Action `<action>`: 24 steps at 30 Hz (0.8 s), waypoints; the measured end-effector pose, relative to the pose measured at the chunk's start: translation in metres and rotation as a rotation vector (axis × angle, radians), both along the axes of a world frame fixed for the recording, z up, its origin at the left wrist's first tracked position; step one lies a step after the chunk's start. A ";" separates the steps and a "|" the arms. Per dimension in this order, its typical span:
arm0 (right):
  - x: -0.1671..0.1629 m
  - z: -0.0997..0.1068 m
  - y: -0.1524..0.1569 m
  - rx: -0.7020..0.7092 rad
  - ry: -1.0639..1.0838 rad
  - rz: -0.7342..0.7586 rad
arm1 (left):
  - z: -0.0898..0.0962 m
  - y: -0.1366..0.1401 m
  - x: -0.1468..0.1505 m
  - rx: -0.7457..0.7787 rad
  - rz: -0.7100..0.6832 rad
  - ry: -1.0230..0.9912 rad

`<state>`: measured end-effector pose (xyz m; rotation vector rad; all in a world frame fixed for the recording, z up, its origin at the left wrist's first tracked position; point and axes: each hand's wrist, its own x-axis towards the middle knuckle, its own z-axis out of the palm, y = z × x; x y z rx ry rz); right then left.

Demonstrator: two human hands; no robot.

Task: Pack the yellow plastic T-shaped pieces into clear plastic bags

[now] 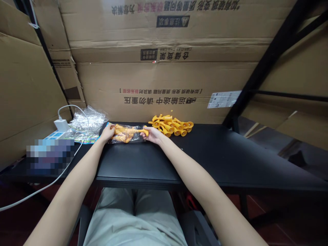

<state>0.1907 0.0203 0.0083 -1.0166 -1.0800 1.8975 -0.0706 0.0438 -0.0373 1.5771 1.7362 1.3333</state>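
A clear plastic bag (132, 137) with several yellow toy horns (123, 131) inside lies on the black table in front of me. My left hand (109, 132) is closed on the bag's left end. At the bag's right end, my right hand (152, 134) grips one yellow toy horn (142, 131), whose narrow length reaches left into the bag. To the right of that hand, a pile of loose yellow toy horns (176, 125) rests against the cardboard, many with their flared mouths facing me.
Crumpled clear plastic bags (87, 119) lie on the left, over colourful printed sheets. Beside them sits a white charger (60, 124), its white cable (61, 174) running over the table edge. Cardboard (164, 77) walls the back. A black metal frame (258, 65) stands right.
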 end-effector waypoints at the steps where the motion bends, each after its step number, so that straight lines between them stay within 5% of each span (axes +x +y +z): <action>1: 0.001 -0.001 0.001 -0.007 0.018 0.008 | 0.000 0.000 0.001 -0.007 -0.011 -0.032; 12: -0.004 -0.006 -0.008 0.008 -0.038 0.217 | 0.015 -0.017 0.021 0.014 -0.164 -0.115; 24: -0.003 -0.006 -0.005 0.202 -0.328 0.159 | 0.019 -0.024 0.025 -0.039 -0.144 0.108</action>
